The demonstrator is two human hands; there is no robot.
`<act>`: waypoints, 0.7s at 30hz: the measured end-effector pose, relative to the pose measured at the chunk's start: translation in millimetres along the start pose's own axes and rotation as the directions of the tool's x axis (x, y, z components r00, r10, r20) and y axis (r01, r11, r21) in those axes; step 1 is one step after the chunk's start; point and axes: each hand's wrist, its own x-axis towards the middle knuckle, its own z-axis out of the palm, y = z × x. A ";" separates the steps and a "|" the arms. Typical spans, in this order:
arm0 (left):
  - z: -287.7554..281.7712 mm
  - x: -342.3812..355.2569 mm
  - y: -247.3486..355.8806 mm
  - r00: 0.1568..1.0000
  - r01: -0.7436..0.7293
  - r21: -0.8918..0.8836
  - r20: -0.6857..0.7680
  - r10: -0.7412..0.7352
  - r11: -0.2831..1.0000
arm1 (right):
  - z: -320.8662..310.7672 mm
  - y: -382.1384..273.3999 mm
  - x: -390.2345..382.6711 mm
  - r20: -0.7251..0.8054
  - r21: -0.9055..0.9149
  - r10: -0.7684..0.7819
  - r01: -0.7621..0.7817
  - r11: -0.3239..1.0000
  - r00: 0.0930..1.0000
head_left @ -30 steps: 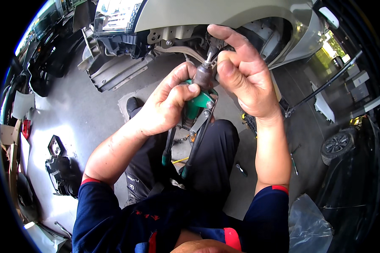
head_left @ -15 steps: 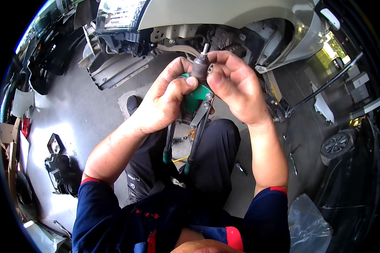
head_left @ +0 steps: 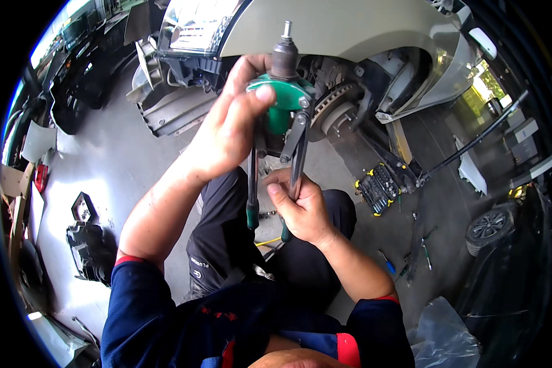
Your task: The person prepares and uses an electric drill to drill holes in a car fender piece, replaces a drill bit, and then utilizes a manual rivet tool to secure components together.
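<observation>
Fingers (head_left: 260,98) of left hand (head_left: 230,132) wrap closed over the green round-headed puller tool (head_left: 282,101), held up in front of the chest, with a dark metal ball joint with threaded stud (head_left: 284,52) seated on top. Right hand (head_left: 300,211) is closed round the tool's long metal legs (head_left: 297,156) lower down. Bare silver brake disc (head_left: 334,107) on the pale car sits behind. Risk: legs slip off the joint if grip loosens; fingers could get pinched.

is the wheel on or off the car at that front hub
Off. The brake disc and hub sit bare in the wheel arch, no tyre around them; a loose wheel lies aside.
</observation>
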 end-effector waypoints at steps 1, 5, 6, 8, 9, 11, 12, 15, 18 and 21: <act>5.3 -5.2 -0.7 0.998 -0.061 -0.009 0.001 0.061 0.998 | 2.4 -3.9 0.2 -0.039 0.044 0.004 -0.003 0.999 0.999; -9.2 -41.9 -33.3 0.970 -0.205 0.400 0.208 0.130 0.893 | 0.6 -22.8 6.8 -0.089 0.092 0.006 0.002 0.996 0.996; -10.1 -47.3 -26.4 0.980 -0.055 0.539 0.191 -0.059 0.840 | -4.9 -29.7 5.0 -0.097 0.084 0.047 -0.039 0.996 0.994; -11.7 -49.9 -25.1 0.991 -0.054 0.579 0.128 -0.025 0.813 | -14.4 -45.8 0.5 -0.120 0.056 0.095 -0.089 0.994 0.988; -13.8 -50.8 -26.0 0.999 -0.040 0.623 0.053 0.009 0.781 | -20.2 -53.3 -1.1 -0.126 0.039 0.104 -0.100 0.994 0.987; -35.8 -49.5 -31.1 0.989 -0.133 0.745 0.060 0.132 0.654 | -40.7 -48.4 -6.5 -0.105 -0.126 0.044 -0.058 0.990 0.993; -48.3 -49.3 -29.8 0.990 -0.124 0.778 0.056 0.129 0.615 | -49.8 -50.1 -7.9 -0.106 -0.246 -0.015 -0.012 0.969 0.994; -95.0 -57.2 -41.7 0.979 -0.184 0.876 0.126 0.158 0.445 | -78.0 -63.7 -12.2 -0.047 -0.561 0.000 -0.027 0.827 0.999; -99.1 -72.8 -63.7 0.992 -0.078 0.894 0.112 -0.052 0.442 | -91.8 -46.1 -23.1 0.029 -0.611 0.029 -0.005 0.791 0.999; -89.5 -83.7 -96.3 0.978 -0.113 0.861 0.184 -0.096 0.496 | -109.2 -19.1 -28.0 0.063 -0.648 0.082 -0.022 0.761 0.995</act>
